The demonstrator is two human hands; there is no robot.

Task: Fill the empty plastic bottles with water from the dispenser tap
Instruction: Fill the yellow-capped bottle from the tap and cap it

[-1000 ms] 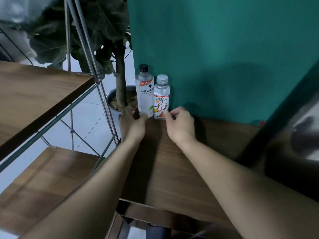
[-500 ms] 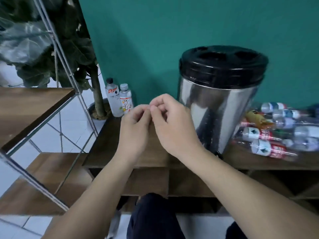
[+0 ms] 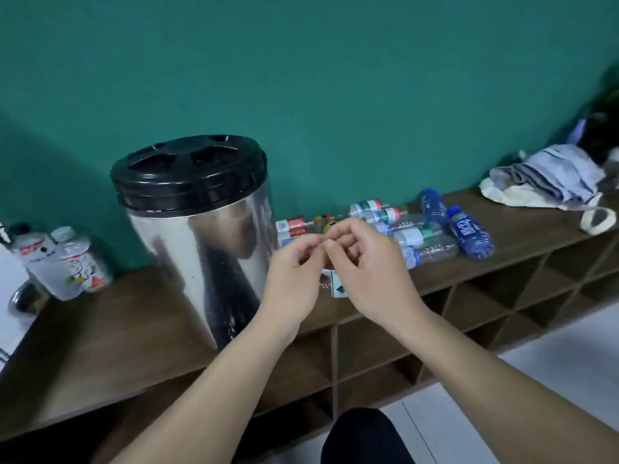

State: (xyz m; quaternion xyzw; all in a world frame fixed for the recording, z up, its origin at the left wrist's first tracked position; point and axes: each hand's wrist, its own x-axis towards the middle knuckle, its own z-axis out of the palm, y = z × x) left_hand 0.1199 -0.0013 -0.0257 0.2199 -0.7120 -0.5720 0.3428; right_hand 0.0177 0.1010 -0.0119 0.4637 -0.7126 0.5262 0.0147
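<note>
The heap of empty clear plastic bottles (image 3: 415,234) lies on its sides on the brown wooden desk (image 3: 134,333), just beyond my hands, right of the steel dispenser with the black lid (image 3: 197,229). My right hand (image 3: 368,269) is nearer. My left hand (image 3: 294,272) meets it fingertip to fingertip, both grips curled, holding nothing I can make out.

I see a big green wall (image 3: 335,78) behind a long brown wood shelf (image 3: 110,343). Under the top of the shelf there are square cubbies (image 3: 375,349), dark inside. Far on the right end of the shelf lies a pile of folded cloth (image 3: 552,177), pale blue and gray, on top of a white bag (image 3: 522,197) with a loop handle. Below the shelf the floor (image 3: 552,366) is light tile. My dark knee (image 3: 365,437) shows at the bottom.
</note>
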